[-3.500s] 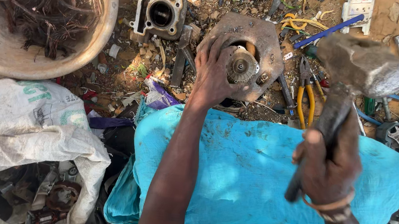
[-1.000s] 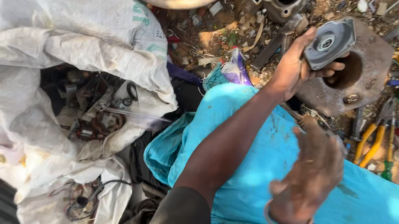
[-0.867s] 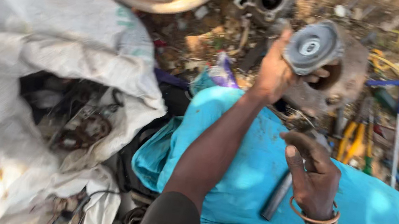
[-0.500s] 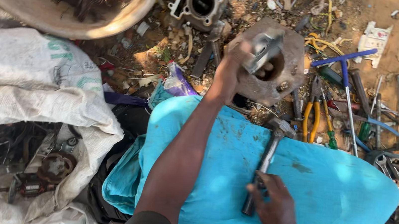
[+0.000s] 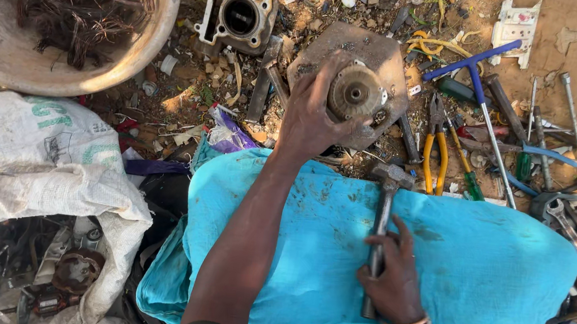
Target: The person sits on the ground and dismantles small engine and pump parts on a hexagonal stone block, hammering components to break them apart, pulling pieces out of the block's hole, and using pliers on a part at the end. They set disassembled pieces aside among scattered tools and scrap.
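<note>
My left hand grips a round, rusty motor part and holds it down on a thick metal plate lying on the dirt. My right hand is closed round the handle of a steel hammer. The hammer rests along the turquoise cloth over my lap, its head at the cloth's far edge, just short of the plate.
A large basin of tangled copper wire stands top left. An engine cylinder block lies beyond the plate. Yellow-handled pliers, a blue T-wrench, screwdrivers and spanners litter the right. A white sack with scrap parts lies left.
My left hand has set the round part flat on the plate. The hammer, raised seconds ago, now lies low on the cloth, and my view has swung back from the sack.
</note>
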